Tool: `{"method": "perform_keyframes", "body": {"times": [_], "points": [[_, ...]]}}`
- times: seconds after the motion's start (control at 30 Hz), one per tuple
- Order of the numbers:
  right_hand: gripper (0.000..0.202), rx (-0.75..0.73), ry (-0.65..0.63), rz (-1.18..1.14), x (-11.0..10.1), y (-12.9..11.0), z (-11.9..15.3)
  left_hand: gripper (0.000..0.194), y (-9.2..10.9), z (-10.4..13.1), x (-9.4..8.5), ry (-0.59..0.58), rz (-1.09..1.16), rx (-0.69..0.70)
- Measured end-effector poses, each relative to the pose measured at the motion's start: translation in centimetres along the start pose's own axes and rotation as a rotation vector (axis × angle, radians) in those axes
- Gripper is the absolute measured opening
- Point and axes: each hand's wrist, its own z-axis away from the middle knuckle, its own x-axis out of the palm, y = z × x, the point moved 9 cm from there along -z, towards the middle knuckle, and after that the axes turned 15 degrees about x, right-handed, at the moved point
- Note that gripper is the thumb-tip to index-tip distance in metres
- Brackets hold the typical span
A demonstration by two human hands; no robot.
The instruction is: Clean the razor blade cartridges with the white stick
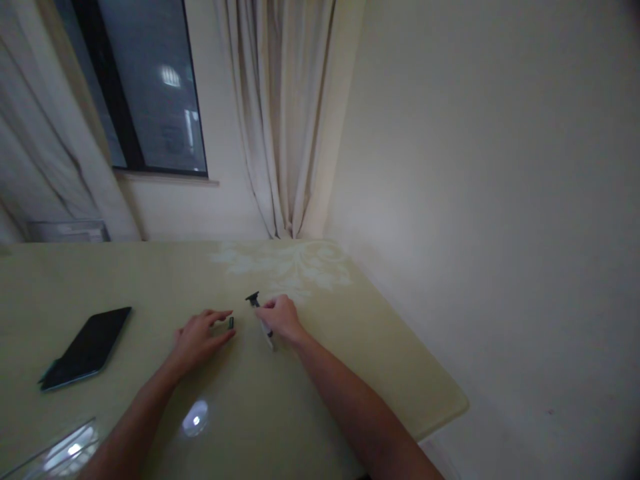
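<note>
Near the middle of the table, my right hand (281, 316) is closed around the upper handle of a razor (267, 333). The razor's dark head points up and to the left, and its pale handle end slants down below my fingers. To its left, my left hand (200, 339) reaches in with thumb and forefinger spread. Between those two fingertips is a small dark oblong piece (231, 323), too small to name. A narrow gap seems to show between it and the forefinger; whether the thumb touches it is unclear.
A black flat tablet-like object (87, 348) lies on the glossy table (350, 333) at the left. A curtain (285, 120) hangs behind the far edge, and a bare wall (500, 200) runs along the right. The table's rounded corner is at the lower right.
</note>
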Motion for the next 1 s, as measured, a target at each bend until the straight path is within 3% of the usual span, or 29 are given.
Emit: {"method": "perform_keyframes", "body": {"times": [0.17,0.23,0.33,0.43,0.57,0.8,1.0], "points": [[0.017,0.003,-0.083,-0.196,-6.0,3.6,-0.5,0.041,6.1,0.1,1.6,0.047,-0.022,0.159],[0.025,-0.001,-0.118,-0.288,-7.6,5.2,-0.4,0.041,9.2,0.0,2.9,0.059,0.002,0.273],[0.040,0.015,-0.182,-0.586,-9.0,7.1,-0.2,0.034,11.2,-0.3,4.2,0.046,0.046,0.330],[0.044,0.030,-0.218,-0.675,-8.9,7.8,-0.1,0.029,10.9,-0.3,4.5,0.028,0.151,0.379],[0.046,0.040,-0.271,-0.756,-8.0,7.5,0.0,0.035,8.3,0.2,4.1,0.057,0.254,0.347],[0.050,0.064,-0.255,-0.732,-7.5,8.0,-0.5,0.041,6.5,0.5,3.6,0.051,0.256,0.340],[0.036,0.010,-0.250,-0.612,-7.3,8.1,-0.6,0.052,3.4,0.3,1.7,0.145,0.023,0.133]]}}
